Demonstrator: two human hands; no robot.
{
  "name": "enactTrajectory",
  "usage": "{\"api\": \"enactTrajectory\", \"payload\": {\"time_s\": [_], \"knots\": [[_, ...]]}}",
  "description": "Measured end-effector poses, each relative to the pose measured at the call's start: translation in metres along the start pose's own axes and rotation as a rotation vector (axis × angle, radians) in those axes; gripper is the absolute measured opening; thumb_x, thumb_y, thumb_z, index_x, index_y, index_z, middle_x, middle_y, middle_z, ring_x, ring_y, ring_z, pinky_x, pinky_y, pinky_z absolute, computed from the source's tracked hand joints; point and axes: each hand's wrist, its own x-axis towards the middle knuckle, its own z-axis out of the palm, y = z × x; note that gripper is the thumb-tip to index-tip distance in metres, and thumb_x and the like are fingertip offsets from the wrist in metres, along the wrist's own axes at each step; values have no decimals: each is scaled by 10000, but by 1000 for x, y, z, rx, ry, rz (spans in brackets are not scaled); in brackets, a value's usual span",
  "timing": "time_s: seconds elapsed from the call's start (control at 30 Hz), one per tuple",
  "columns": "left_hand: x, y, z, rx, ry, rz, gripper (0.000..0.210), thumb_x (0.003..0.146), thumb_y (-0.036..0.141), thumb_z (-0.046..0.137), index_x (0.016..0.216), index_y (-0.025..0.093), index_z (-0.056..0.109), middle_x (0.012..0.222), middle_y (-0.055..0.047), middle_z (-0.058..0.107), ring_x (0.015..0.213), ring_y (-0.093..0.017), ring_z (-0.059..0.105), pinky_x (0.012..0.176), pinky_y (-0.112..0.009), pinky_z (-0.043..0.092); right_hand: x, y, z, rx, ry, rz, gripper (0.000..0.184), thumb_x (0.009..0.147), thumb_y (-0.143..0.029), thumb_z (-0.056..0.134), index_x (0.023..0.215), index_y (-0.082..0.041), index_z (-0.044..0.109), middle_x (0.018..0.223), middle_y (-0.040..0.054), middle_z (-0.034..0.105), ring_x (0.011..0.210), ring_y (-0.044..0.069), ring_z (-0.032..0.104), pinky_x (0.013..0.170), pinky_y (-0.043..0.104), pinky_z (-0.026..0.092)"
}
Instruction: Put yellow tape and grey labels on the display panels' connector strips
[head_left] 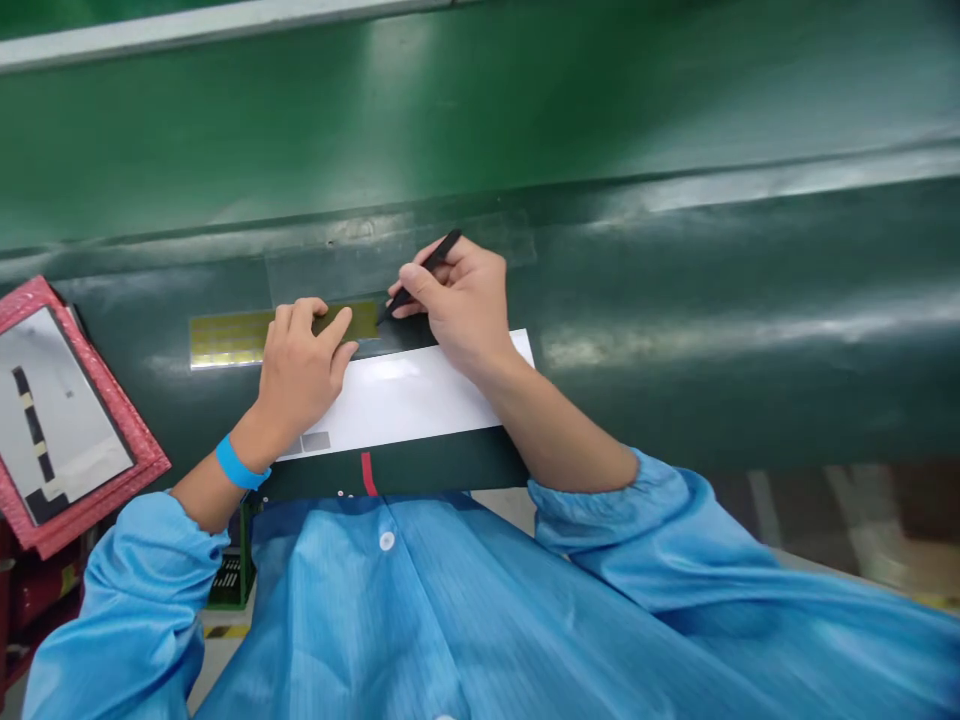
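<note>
My right hand (471, 300) grips a slim black pen-like tool (442, 252); whether it is tweezers or a pick I cannot tell. Its pointed tip is at the right end of a translucent yellow strip (229, 340) marked with a row of small patches. My left hand (300, 365) lies over this strip, fingers apart, and covers its middle. Below the strip is a glossy white sheet (420, 395), partly under both hands, with a grey patch at its lower left. Between the strip and the sheet's right part shows a dark area.
A red-framed board (146, 455) with a pale panel and a dark banded strip juts in at left. Clear film (337, 250) lies behind my hands on the green work surface (712, 270). A red tape mark (368, 473) is at the near edge. A ledge (187, 28) runs along the back.
</note>
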Motion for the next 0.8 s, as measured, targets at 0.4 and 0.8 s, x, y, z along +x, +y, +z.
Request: {"api": "enactTrajectory", "payload": {"time_s": [0.4,0.8], "knots": [[-2,-2,3,-52,38,3,388,1019,310,623,1377,179,699,1302,-164,586,1131,-308,508,988,-467,514,-10,-4,-4,-64,-7,-64,411,851,-556,890,865,-216,661,735,-9,693,702,165,753,545,213,639],[-2,0,2,-50,7,-5,398,1042,337,585,1393,179,688,1322,-170,589,1154,-317,510,991,-474,507,-10,-4,-5,-116,-41,-49,427,873,-580,865,877,-216,641,737,-27,685,689,133,730,562,200,631]]}}
